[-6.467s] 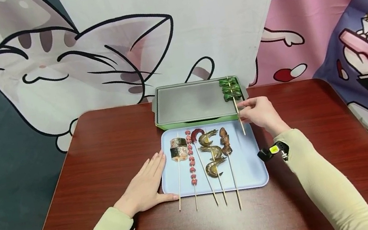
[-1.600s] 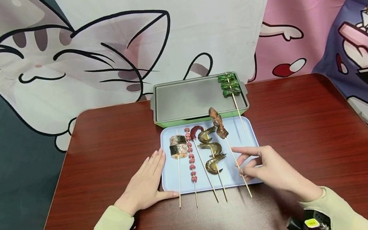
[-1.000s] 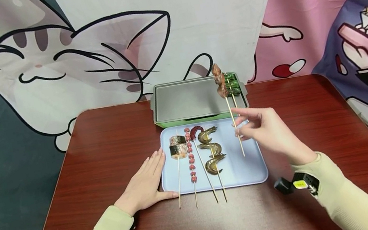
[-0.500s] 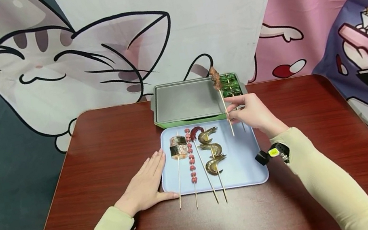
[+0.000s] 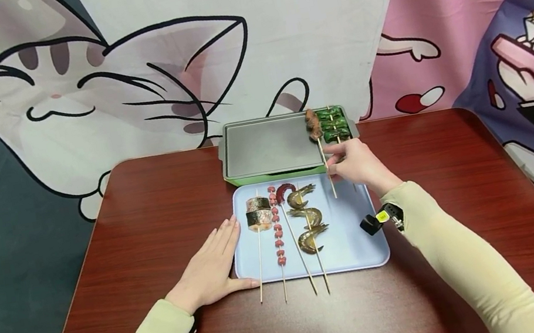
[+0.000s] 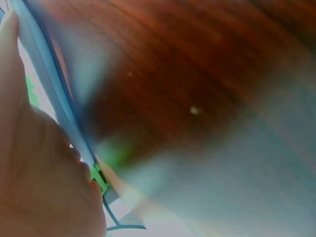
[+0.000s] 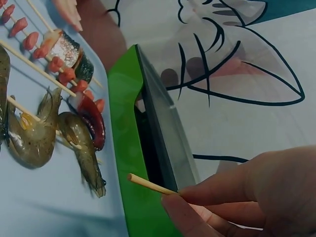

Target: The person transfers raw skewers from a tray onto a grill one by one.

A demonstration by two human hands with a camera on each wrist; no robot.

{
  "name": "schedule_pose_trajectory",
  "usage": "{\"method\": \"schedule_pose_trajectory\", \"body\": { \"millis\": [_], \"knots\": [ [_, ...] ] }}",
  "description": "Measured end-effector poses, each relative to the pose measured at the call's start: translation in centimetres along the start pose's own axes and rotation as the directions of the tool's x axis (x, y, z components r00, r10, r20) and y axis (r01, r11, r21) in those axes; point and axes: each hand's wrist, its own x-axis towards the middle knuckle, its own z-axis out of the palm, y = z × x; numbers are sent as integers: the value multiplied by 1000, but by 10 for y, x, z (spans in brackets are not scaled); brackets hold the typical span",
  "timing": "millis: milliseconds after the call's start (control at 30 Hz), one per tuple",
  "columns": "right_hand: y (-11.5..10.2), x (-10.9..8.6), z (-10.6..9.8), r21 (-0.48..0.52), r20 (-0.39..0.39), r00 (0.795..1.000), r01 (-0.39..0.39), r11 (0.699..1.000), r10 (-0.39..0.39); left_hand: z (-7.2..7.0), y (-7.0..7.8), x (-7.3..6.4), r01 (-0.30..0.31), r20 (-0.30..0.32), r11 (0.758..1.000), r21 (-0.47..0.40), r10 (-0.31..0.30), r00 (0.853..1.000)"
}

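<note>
Between thumb and fingers my right hand (image 5: 356, 164) pinches the stick of a brown meat skewer (image 5: 313, 124). Its meat lies at the right part of the grey grill plate (image 5: 268, 145), just left of a green pepper skewer (image 5: 333, 124). In the right wrist view the stick's end (image 7: 148, 183) juts from the fingertips. My left hand (image 5: 210, 269) rests with straight fingers against the left edge of the light blue tray (image 5: 359, 248). On that tray lie a fish skewer (image 5: 259, 214), a skewer of small red pieces (image 5: 277, 230), an octopus tentacle skewer (image 5: 284, 192) and a shrimp skewer (image 5: 308, 217).
The grill's green base (image 7: 126, 148) stands directly behind the tray. Both sit on a brown wooden table (image 5: 148, 223). Several stick ends overhang the tray's front edge. A cartoon-printed cloth (image 5: 327, 19) hangs behind the table.
My right hand has lifted the meat skewer off the tray, carried it forward to the grill and lowered it beside the pepper skewer, which it let go of earlier. My left hand stays put.
</note>
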Motion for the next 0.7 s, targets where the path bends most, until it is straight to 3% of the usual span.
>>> {"method": "schedule_pose_trajectory", "body": {
  "millis": [467,700],
  "knots": [
    [-3,1,2,-75,-5,999,-38,997,37,-2,1,0,-6,-7,1000,-7,6,1000],
    [-4,-1,0,-154,-44,999,-34,987,27,-4,2,0,-13,-19,1000,-12,12,1000]
  ]
}}
